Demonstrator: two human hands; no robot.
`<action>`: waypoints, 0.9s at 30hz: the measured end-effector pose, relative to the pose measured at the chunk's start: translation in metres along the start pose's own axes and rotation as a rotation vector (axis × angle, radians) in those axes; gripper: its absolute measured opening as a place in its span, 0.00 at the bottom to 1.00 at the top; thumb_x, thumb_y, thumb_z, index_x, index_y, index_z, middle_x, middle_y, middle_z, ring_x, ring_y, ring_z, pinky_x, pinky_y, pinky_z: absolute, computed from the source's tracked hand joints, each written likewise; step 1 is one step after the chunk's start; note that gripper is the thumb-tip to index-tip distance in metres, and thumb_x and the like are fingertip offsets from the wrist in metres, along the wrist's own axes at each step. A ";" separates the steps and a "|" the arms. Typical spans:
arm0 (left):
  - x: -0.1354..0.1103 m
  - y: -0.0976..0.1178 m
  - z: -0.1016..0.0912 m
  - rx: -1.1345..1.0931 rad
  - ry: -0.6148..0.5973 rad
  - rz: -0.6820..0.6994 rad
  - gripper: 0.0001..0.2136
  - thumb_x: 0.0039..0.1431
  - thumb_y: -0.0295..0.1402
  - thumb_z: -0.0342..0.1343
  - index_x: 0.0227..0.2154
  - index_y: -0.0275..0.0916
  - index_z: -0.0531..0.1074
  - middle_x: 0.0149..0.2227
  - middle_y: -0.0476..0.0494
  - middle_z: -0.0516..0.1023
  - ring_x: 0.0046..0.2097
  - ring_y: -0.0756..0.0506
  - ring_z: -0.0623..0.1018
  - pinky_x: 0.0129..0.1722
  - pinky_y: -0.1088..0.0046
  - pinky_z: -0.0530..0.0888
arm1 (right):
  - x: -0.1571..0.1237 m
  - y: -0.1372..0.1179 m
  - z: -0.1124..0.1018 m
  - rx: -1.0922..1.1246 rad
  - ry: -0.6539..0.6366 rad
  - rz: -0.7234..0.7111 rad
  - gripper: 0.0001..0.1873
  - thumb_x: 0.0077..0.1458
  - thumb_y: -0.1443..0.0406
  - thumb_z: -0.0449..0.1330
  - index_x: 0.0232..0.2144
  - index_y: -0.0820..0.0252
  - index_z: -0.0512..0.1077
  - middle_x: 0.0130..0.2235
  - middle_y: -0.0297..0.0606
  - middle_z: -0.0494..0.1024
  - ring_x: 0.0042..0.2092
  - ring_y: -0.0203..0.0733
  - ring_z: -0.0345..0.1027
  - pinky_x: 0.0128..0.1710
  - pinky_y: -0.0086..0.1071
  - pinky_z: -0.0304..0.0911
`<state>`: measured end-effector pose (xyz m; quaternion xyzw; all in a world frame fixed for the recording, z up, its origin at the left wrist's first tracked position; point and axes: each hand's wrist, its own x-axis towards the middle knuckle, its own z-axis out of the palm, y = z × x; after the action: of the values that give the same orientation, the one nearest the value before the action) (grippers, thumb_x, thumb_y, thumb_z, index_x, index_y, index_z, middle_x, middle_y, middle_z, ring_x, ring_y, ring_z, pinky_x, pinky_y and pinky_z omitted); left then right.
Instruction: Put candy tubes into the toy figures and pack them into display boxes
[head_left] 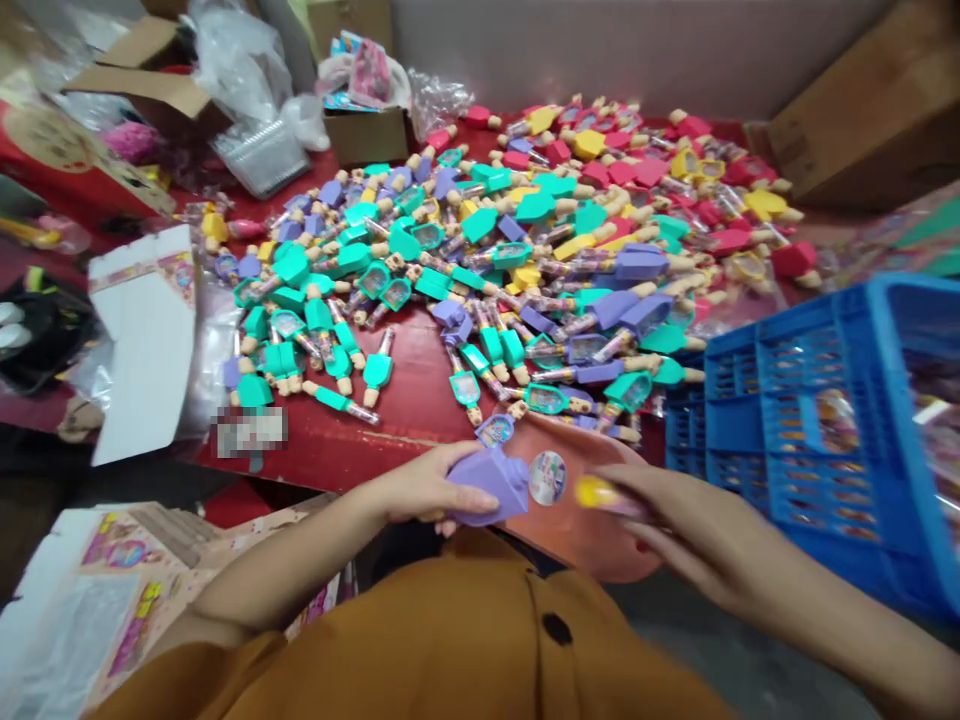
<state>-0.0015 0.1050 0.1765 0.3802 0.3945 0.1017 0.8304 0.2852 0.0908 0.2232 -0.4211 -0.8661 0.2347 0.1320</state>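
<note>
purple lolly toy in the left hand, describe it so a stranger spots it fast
At the red table's near edge, a person's left hand grips a purple plastic lolly-shaped toy over a round orange tray. Unlike the loose heap of lolly toys beyond, it is in hand, and the right hand's piece is yellow.

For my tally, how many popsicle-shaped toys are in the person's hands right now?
2: a purple toy in the left hand, and a yellow-ended toy in the right hand, partly hidden by its fingers. Both are over an orange tray.
</note>
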 end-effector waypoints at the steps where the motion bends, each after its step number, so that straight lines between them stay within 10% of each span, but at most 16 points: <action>1: -0.002 0.002 0.004 0.015 -0.062 -0.017 0.28 0.41 0.43 0.63 0.44 0.36 0.64 0.30 0.48 0.70 0.22 0.55 0.68 0.17 0.82 0.63 | 0.011 -0.012 0.004 -0.027 -0.068 -0.171 0.17 0.64 0.59 0.41 0.44 0.56 0.66 0.36 0.40 0.76 0.36 0.39 0.71 0.34 0.33 0.64; 11: -0.022 0.003 0.026 0.705 -0.045 0.063 0.19 0.44 0.45 0.62 0.37 0.39 0.73 0.32 0.50 0.75 0.33 0.48 0.73 0.33 0.76 0.67 | 0.023 -0.053 0.021 -0.229 -0.131 -0.449 0.15 0.63 0.64 0.46 0.33 0.66 0.70 0.22 0.34 0.68 0.23 0.37 0.59 0.24 0.33 0.49; 21: -0.009 -0.010 0.029 1.291 0.050 0.060 0.19 0.51 0.46 0.54 0.44 0.43 0.71 0.33 0.40 0.79 0.35 0.36 0.78 0.33 0.63 0.72 | 0.018 -0.045 0.061 0.968 -0.644 0.788 0.24 0.51 0.47 0.53 0.24 0.65 0.68 0.18 0.28 0.58 0.20 0.29 0.48 0.20 0.26 0.43; 27: -0.001 -0.008 0.020 0.940 0.053 0.010 0.19 0.47 0.40 0.58 0.44 0.47 0.71 0.38 0.48 0.79 0.39 0.42 0.78 0.37 0.71 0.71 | 0.033 -0.042 0.042 0.181 -0.620 0.272 0.11 0.55 0.61 0.55 0.31 0.64 0.71 0.32 0.43 0.74 0.33 0.43 0.66 0.30 0.31 0.52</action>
<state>0.0113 0.0880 0.1790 0.7143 0.4168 -0.0742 0.5572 0.2189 0.0822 0.2102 -0.4278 -0.7768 0.4426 -0.1332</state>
